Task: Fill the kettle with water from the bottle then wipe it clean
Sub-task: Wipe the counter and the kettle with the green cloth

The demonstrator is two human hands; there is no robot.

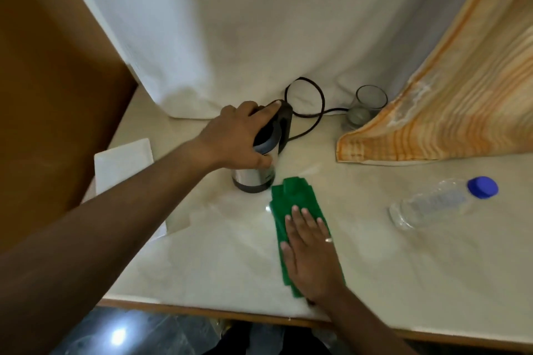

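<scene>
The kettle [255, 174] stands upright on the table [219, 265], toward the back edge and left of the middle; its lid is down, its steel body shows below the black top, and its black cord [305, 101] loops behind it toward the back edge. The left hand [239, 138] lies over the top of the kettle, fingers curled round the lid and handle, thumb against the steel side, gripping it. The green cloth [291, 199] lies flat on the table just in front of the kettle and to its right, running toward the front edge; the right hand [311, 256] rests on it palm down, fingers straight and spread, holding nothing, a ring on one finger. The bottle [438, 200] lies on its side near the right edge, well apart from the kettle, its blue cap [483, 187] on and pointing to the right; it looks nearly empty, though the blur makes that hard to tell. A glass [366, 108] stands near the back edge, right of the cord, beside a wood-grain board [450, 101] that leans over the back right corner. A white paper [124, 166] lies at the left edge; a white sheet [230, 23] hangs behind the table.
</scene>
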